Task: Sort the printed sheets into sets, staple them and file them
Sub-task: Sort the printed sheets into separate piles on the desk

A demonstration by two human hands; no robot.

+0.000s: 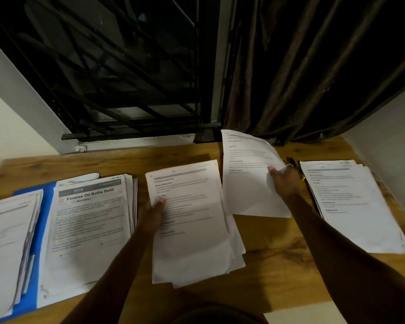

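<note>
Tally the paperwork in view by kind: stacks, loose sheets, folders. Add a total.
Paper stacks: 4 (left hand grips the middle one)
Loose sheet, pinched by the right hand: 1
Blue folder: 1
Total: 6

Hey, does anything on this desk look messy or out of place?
The middle stack, held by the left hand, is askew: lower sheets fan out past the top one at its bottom right. The right pile is fanned too. The single sheet in the right hand curls up off the desk. Nothing looks spilled.
</note>
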